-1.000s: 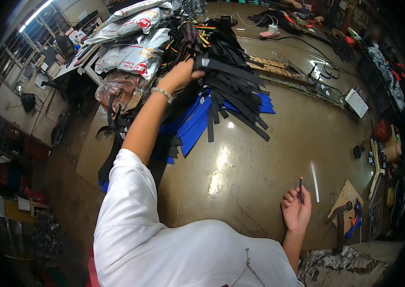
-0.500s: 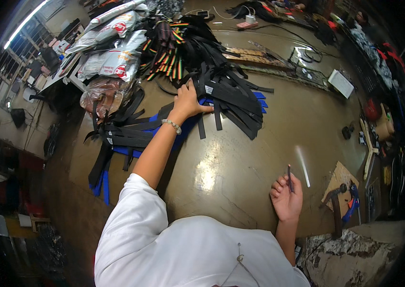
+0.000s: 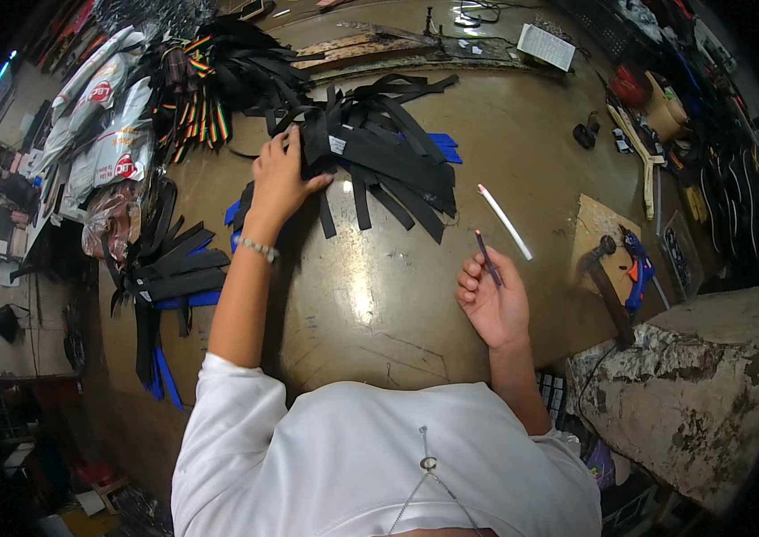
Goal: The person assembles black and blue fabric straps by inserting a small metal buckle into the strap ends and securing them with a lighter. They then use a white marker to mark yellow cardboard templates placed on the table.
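Head view: black strap bundle (image 3: 388,159) touches the left hand (image 3: 281,182), grip indeterminable, its long axis running rightward from that hand; right hand (image 3: 497,300), farther off, grasps dark pencil (image 3: 488,259).

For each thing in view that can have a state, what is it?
Black straps: piled, ends fanned out
Left hand: against the black straps, thumb spread
Dark pencil: held, tip pointing away from person
Right hand: curled around the dark pencil
White stick: lying on table, unheld
Hammer: lying down
White bags: stacked
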`<state>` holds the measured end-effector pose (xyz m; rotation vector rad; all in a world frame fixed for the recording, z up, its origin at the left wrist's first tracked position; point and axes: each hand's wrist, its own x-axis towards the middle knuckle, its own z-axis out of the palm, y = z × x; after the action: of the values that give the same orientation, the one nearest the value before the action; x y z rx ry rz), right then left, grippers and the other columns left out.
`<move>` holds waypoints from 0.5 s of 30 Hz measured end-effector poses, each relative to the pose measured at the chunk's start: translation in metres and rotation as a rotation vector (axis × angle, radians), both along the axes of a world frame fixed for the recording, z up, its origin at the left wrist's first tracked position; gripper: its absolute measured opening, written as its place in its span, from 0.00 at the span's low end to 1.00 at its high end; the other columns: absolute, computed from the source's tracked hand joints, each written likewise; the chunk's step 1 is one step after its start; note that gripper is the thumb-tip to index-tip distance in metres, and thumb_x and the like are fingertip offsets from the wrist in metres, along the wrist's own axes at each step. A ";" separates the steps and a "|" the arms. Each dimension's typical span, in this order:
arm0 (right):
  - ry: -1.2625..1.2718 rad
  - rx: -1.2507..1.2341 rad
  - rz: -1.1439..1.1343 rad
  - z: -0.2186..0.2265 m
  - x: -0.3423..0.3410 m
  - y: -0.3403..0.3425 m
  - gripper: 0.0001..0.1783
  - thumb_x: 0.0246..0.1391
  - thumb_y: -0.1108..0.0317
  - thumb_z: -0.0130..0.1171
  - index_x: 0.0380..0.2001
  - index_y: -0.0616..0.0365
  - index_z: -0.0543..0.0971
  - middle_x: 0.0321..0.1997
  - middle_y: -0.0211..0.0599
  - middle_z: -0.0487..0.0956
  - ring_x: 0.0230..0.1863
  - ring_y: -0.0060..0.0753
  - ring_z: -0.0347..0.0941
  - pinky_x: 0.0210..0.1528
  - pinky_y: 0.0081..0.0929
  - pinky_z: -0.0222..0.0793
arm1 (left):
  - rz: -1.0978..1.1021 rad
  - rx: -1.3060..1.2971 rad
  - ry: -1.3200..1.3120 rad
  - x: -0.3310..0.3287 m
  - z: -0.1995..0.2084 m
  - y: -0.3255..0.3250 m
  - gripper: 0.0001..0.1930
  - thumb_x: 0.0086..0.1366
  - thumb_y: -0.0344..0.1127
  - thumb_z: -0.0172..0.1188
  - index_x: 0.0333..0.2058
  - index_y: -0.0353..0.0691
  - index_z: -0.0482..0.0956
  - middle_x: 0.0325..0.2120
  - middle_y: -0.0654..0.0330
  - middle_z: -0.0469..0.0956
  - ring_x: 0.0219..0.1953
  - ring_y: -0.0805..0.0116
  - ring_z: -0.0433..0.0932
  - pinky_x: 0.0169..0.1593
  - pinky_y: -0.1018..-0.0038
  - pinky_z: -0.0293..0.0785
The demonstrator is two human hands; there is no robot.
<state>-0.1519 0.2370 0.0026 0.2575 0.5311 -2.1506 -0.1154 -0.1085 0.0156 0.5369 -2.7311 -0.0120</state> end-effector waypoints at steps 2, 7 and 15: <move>-0.009 -0.028 -0.016 0.001 -0.001 0.001 0.11 0.65 0.61 0.45 0.33 0.56 0.70 0.28 0.30 0.68 0.28 0.25 0.63 0.29 0.23 0.62 | -0.018 0.016 0.090 0.011 0.016 0.019 0.34 0.53 0.39 0.68 0.59 0.39 0.67 0.52 0.51 0.70 0.53 0.52 0.69 0.55 0.57 0.65; -0.041 -0.024 0.001 0.000 -0.003 -0.001 0.11 0.65 0.61 0.45 0.32 0.55 0.70 0.28 0.30 0.68 0.28 0.25 0.63 0.29 0.23 0.62 | -0.494 0.230 0.296 -0.009 0.019 0.091 0.20 0.53 0.28 0.63 0.47 0.47 0.79 0.47 0.55 0.72 0.50 0.54 0.70 0.53 0.61 0.66; -0.004 -0.105 -0.050 -0.001 -0.005 0.008 0.10 0.64 0.61 0.48 0.32 0.55 0.72 0.28 0.30 0.70 0.29 0.25 0.65 0.30 0.23 0.62 | -0.609 0.534 0.020 -0.051 0.007 0.068 0.14 0.55 0.33 0.67 0.42 0.46 0.82 0.45 0.62 0.77 0.53 0.60 0.69 0.57 0.66 0.62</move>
<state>-0.1570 0.2448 0.0021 0.2186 0.4119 -2.2182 -0.1660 -0.0407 0.0228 -0.1908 -2.7448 -0.9022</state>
